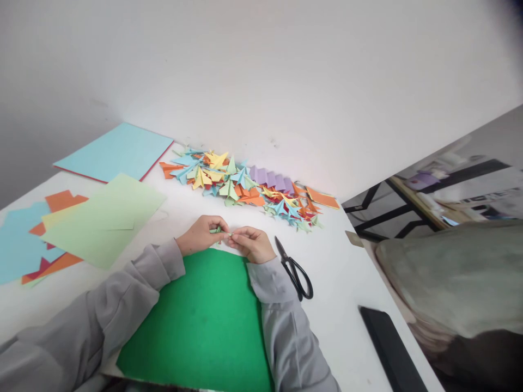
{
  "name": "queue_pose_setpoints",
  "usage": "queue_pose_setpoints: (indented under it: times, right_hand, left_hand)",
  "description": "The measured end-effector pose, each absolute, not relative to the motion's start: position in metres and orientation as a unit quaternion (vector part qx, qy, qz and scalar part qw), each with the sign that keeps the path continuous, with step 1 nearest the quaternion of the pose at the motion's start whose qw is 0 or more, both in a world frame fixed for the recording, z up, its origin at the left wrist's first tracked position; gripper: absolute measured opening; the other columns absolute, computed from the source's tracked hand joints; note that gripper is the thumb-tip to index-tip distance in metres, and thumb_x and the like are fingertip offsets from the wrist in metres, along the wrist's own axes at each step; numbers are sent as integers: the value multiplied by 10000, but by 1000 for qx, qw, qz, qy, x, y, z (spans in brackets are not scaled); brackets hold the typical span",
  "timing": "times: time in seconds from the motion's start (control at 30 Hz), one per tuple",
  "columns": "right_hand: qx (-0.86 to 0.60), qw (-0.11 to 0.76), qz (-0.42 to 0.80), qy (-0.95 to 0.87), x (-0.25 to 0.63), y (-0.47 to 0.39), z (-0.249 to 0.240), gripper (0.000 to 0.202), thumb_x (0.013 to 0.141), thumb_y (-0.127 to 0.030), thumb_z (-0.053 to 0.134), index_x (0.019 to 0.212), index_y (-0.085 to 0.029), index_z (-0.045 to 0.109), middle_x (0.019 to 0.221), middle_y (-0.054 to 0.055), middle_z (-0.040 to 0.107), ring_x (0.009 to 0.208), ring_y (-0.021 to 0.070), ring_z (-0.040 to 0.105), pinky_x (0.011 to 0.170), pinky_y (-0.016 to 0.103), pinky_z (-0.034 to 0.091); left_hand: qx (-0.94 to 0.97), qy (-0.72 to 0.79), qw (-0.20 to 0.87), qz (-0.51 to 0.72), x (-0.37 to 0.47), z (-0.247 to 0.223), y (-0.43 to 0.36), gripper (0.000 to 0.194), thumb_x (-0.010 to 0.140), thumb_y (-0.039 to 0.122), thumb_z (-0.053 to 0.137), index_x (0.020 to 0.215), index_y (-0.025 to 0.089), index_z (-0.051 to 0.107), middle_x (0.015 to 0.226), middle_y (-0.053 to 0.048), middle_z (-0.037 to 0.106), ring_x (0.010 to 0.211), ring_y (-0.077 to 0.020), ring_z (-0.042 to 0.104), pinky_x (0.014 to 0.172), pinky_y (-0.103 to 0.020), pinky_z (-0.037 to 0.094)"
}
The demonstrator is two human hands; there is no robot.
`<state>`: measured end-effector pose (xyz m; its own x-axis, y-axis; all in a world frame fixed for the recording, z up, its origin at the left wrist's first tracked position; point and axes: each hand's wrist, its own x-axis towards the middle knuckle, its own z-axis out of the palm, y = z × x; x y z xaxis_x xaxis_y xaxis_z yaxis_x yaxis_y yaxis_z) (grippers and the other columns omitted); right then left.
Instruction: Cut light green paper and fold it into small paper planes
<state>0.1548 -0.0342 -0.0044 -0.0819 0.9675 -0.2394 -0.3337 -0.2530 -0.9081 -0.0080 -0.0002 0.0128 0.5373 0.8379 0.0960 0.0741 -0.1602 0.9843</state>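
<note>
My left hand (203,234) and my right hand (252,243) meet above the far edge of a green sheet (204,321). Between their pinched fingertips is a small piece of light green paper (216,230), mostly hidden by the fingers. Beyond the hands lies a long heap of small folded paper shapes (241,185) in blue, yellow, orange, green and red, with a row of purple ones (272,178). Black-handled scissors (292,268) lie just right of my right hand, blades pointing away.
At the left are loose coloured sheets, with a light green one (106,218) on top. A light blue stack (118,149) sits farther back by the wall. A black flat object (390,348) lies near the right edge. A person's clothed part (453,272) shows beyond the table.
</note>
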Motion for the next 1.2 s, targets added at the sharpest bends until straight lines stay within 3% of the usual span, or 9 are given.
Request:
queue_pose_setpoints:
  times: [0.7, 0.93, 1.2]
  right_hand:
    - [-490, 490, 647, -317, 150, -34, 2, 283, 370, -255, 821, 538, -130, 631, 490, 21, 653, 469, 99, 611, 505, 171, 521]
    - [-471, 529, 646, -284, 148, -35, 2, 434, 363, -195, 829, 735, -168, 607, 533, -1, 669, 465, 115, 612, 477, 201, 520]
    - [-474, 526, 644, -288, 148, -35, 0, 345, 396, -202, 825, 675, -157, 627, 546, 11, 670, 485, 117, 617, 505, 213, 526]
  left_hand:
    - [695, 316, 550, 338, -8, 10, 0, 96, 672, 198, 599, 699, 113, 566, 686, -17, 575, 575, -81, 507, 582, -221, 429]
    - [694, 324, 540, 349, -8, 7, 1, 111, 682, 215, 595, 722, 114, 569, 705, -17, 574, 563, -74, 502, 586, -220, 433]
    - [687, 328, 541, 357, -9, 7, 1, 120, 676, 228, 604, 714, 117, 577, 711, -22, 587, 584, -83, 516, 582, -218, 437]
